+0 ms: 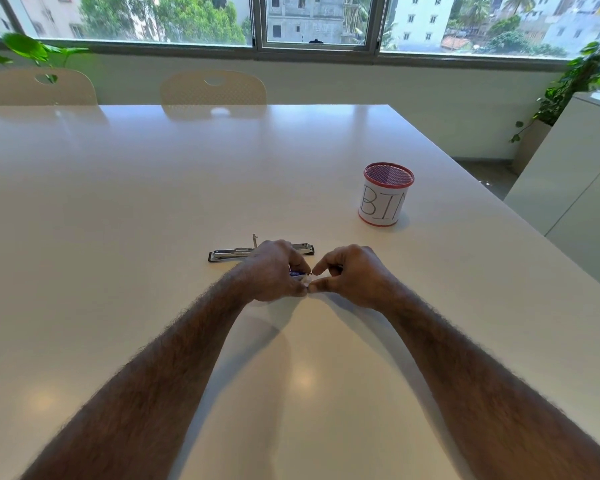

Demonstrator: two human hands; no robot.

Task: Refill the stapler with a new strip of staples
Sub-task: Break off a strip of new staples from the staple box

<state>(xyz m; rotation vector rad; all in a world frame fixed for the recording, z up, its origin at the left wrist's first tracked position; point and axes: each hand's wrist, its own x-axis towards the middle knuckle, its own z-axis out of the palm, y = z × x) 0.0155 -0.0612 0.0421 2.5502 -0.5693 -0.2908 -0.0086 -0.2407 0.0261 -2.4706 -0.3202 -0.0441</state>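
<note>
Beside opened stapler [229, 253], hands (box-pinching)

Glossy white table [153, 209], opened stapler [229, 253] lying flat near the middle, red mesh pen cup [385, 197] with a paper "BIN" label standing upright toward the right edge, well apart.

Stapler [229, 253] lies opened flat on table [153, 202], lengthwise left-right, just behind the hands. Left hand [274, 271] & right hand [352, 275] meet at table centre, thumbs touching, small box [297, 273] between them. Cup marked BIN [385, 195] stands at 2 o'clock from hands, well apart. Two chairs [213, 88] at far edge, 11 o'clock.
</note>
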